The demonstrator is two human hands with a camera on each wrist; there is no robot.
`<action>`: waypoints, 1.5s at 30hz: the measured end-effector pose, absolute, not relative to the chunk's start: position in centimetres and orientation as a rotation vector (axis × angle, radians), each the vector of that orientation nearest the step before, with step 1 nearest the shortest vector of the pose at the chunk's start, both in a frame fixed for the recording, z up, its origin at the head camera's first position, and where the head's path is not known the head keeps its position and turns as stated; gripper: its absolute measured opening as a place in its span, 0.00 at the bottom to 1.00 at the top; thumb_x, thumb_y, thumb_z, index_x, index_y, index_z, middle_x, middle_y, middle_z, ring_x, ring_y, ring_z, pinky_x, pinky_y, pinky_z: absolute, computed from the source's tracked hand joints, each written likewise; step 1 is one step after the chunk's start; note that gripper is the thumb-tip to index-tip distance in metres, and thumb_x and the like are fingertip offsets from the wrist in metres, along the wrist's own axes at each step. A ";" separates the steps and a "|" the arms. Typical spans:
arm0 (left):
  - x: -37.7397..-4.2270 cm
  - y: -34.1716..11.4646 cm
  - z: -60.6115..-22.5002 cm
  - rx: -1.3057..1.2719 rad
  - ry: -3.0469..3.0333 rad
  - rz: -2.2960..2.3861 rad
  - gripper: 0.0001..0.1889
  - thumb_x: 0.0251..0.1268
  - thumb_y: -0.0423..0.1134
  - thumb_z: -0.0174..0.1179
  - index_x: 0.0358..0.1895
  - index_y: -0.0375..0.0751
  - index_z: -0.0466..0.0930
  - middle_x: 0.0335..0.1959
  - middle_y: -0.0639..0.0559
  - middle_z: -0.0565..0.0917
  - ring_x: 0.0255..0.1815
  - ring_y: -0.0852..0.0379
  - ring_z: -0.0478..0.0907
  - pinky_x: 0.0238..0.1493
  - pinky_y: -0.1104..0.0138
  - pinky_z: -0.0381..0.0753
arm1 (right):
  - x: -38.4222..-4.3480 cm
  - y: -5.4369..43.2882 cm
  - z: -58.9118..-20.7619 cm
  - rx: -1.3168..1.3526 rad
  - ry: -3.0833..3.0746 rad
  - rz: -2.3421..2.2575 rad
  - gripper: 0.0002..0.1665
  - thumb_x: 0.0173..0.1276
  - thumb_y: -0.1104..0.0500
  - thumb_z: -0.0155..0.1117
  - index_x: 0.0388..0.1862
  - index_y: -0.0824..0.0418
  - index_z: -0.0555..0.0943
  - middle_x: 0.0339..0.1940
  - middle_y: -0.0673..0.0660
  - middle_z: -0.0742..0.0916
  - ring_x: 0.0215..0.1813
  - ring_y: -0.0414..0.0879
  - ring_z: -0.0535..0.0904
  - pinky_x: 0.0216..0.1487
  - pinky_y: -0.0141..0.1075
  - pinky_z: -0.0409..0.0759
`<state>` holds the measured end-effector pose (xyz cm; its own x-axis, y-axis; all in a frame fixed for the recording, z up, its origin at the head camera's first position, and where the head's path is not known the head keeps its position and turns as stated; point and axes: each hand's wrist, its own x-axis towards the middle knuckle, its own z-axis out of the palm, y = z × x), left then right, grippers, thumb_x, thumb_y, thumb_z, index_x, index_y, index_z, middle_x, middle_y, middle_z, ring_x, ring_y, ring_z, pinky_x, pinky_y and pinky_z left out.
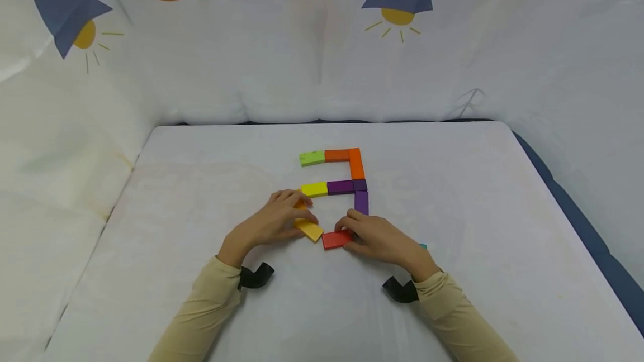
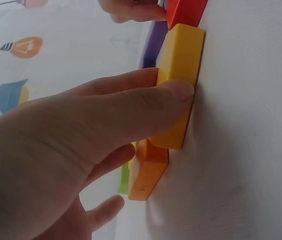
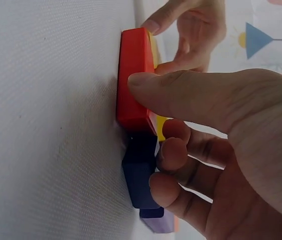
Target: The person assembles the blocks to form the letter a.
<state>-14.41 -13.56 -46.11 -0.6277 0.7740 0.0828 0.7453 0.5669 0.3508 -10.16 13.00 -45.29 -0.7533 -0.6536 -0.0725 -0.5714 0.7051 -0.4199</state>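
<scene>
With thumb and fingers my left hand [image 1: 274, 219] pinches a golden-yellow block [image 2: 181, 60], which lies slanted on the table. An orange block [image 2: 148, 172] sits just beyond it, partly behind the fingers. My right hand [image 1: 374, 238] pinches a red block [image 3: 133, 65] by its long sides, the other fingers curling loosely behind. Red and golden-yellow ends nearly meet in the head view. Beyond the right hand, a purple block [image 1: 361, 203] runs up to a small dark purple block [image 1: 360, 185]. A dark purple block [image 1: 340, 187] and a yellow block [image 1: 314, 189] extend left from there.
An upright orange block [image 1: 356, 163], a flat red-orange block [image 1: 336, 155] and a lime-green block [image 1: 312, 158] form the figure's top. A teal piece [image 1: 423, 246] shows partly behind the right wrist. The white table [image 1: 226, 149] meets a printed curtain [image 1: 276, 60] at the back.
</scene>
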 end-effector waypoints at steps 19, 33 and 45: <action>-15.3 -15.6 -46.5 1.042 2.706 0.727 0.27 0.53 0.45 0.70 0.59 0.52 0.76 0.60 0.51 0.68 0.55 0.55 0.69 0.58 0.58 0.75 | -9.5 14.6 -45.3 -0.877 2.753 -0.601 0.15 0.63 0.53 0.65 0.49 0.50 0.78 0.30 0.41 0.75 0.31 0.35 0.70 0.32 0.26 0.72; -15.4 -15.5 -47.0 1.136 2.630 0.779 0.22 0.55 0.46 0.68 0.56 0.57 0.79 0.63 0.50 0.63 0.47 0.59 0.74 0.52 0.62 0.76 | -9.2 20.4 -45.3 -0.724 2.816 -0.677 0.09 0.63 0.55 0.65 0.39 0.53 0.76 0.25 0.42 0.76 0.28 0.33 0.69 0.30 0.26 0.72; -15.4 -15.2 -46.8 1.140 2.625 0.774 0.19 0.56 0.45 0.67 0.53 0.56 0.79 0.63 0.50 0.64 0.47 0.59 0.74 0.53 0.61 0.77 | -9.3 19.5 -45.7 -0.853 2.873 -0.663 0.15 0.61 0.55 0.68 0.45 0.54 0.77 0.31 0.44 0.77 0.32 0.34 0.71 0.32 0.26 0.74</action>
<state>-15.37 -15.22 -46.83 -0.6910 0.7215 0.0437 0.6298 0.5713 0.5262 -9.32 19.52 -45.66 -0.8432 -0.5350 0.0525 -0.5039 0.7527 -0.4237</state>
